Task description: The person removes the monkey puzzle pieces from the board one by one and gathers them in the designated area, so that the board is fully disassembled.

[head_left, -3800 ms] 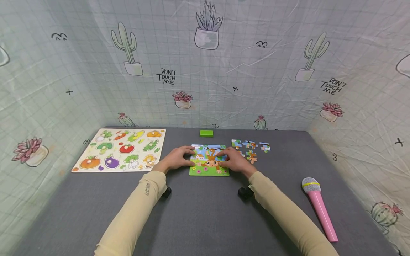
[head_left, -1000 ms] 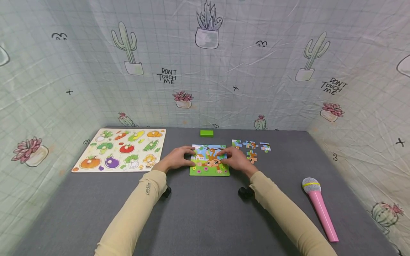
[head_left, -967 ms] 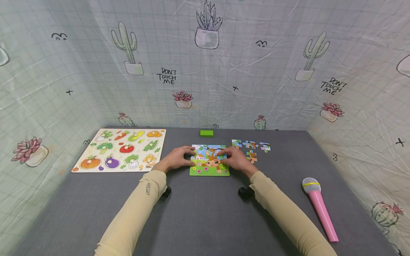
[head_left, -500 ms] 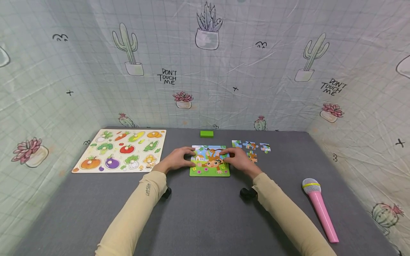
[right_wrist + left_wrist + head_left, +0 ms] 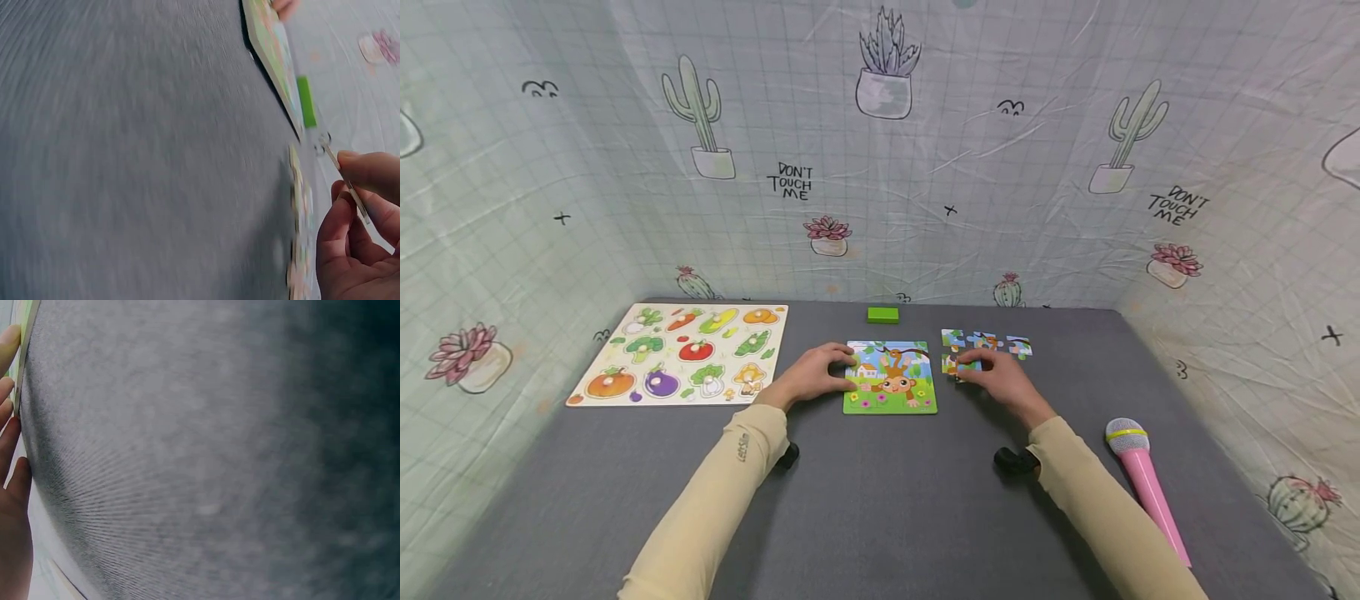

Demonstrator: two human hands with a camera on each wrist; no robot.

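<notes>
My left hand (image 5: 816, 372) rests at the left edge of a square monkey picture puzzle (image 5: 891, 398), thumb and fingers spread along that edge. To the right of the puzzle, my right hand (image 5: 1003, 382) pinches a thin jigsaw piece (image 5: 353, 190) between thumb and fingers. In the head view this piece is close over several loose jigsaw pieces (image 5: 952, 337), partly covering them. The right wrist view shows the piece edge-on, tilted, with the loose pieces lying below it. Only the fingers and side of my left hand (image 5: 14, 512) appear in the left wrist view, against the puzzle's edge.
A white vegetable puzzle board (image 5: 662, 354) lies at the back left. Behind the monkey puzzle is a small green block (image 5: 883, 316). A pink toy microphone (image 5: 1150, 492) lies at the right, beside the right sleeve. A patterned cloth wall (image 5: 910, 250) encloses the grey table.
My right hand has moved right, from the monkey puzzle's right side to over the loose pieces, and a piece now shows in its fingers. My left hand has stayed in place.
</notes>
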